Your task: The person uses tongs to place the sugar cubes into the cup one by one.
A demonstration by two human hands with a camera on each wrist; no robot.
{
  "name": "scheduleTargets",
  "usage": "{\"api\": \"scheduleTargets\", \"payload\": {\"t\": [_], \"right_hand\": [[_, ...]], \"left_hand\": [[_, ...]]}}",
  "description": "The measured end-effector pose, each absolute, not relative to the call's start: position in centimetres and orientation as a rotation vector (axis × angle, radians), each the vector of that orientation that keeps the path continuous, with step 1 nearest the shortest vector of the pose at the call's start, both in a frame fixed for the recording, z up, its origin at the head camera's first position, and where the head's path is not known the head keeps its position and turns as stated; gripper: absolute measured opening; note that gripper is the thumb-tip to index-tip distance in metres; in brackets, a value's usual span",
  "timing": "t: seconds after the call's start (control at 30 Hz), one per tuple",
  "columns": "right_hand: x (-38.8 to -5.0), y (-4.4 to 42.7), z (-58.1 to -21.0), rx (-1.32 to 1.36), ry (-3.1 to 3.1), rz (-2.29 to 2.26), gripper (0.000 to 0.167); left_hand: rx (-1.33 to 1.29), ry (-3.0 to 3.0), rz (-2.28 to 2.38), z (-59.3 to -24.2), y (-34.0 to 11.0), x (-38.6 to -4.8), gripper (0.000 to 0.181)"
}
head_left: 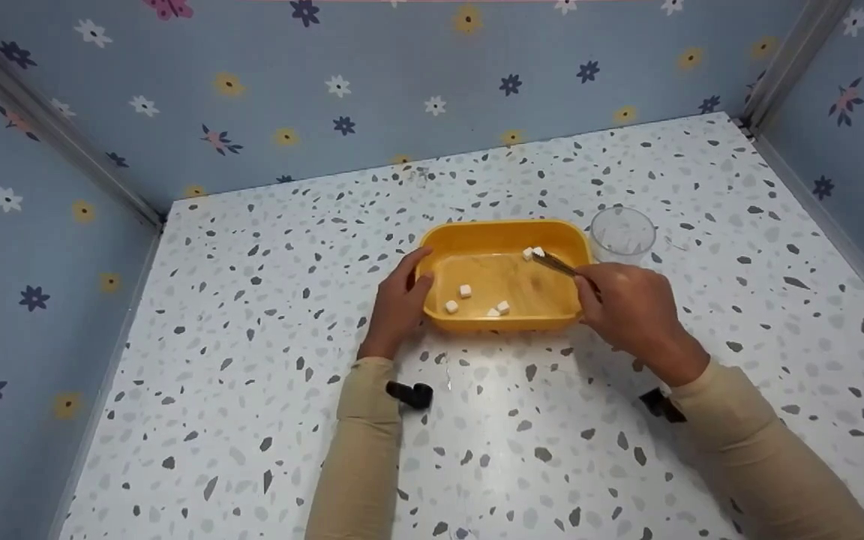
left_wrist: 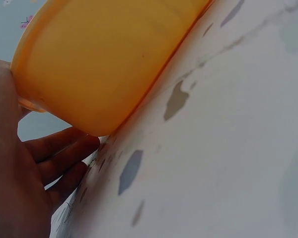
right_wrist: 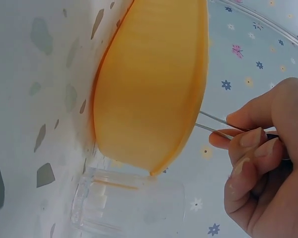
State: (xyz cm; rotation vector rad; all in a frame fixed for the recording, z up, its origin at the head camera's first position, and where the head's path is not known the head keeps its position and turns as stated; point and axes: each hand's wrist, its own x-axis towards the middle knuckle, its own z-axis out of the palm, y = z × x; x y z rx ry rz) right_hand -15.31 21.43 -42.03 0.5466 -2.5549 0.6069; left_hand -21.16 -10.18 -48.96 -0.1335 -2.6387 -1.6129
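Observation:
A yellow rectangular tray point(head_left: 503, 324) rests on the speckled tabletop with several small white cubes point(head_left: 465, 290) in it. My left hand point(head_left: 396, 307) grips its left end, thumb at the rim and the other fingers along the outer wall; the left wrist view shows the fingers point(left_wrist: 64, 153) beside the tray's lower corner. Over the right end, my right hand point(head_left: 631, 307) pinches metal tweezers point(head_left: 556, 264). Their tips are at two white cubes point(head_left: 533, 253) near the far right corner; whether they clasp one, I cannot tell. In the right wrist view the tray wall hides the tips.
Just right of the tray stands a clear cup point(head_left: 623, 231), close to my right hand; its contents are unclear. Flower-patterned panels point(head_left: 432, 75) border the white speckled tabletop point(head_left: 252, 375) at the back and both sides.

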Motion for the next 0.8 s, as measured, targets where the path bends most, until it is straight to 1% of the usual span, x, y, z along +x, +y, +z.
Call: {"api": "scheduleTargets", "payload": {"t": [0.8], "right_hand": [[-15.3, 22.5, -40.9, 0.488, -2.519, 0.58, 0.019]], "left_hand": [[-0.127, -2.644, -1.623, -49.1, -10.2, -21.2, 0.042]]}}
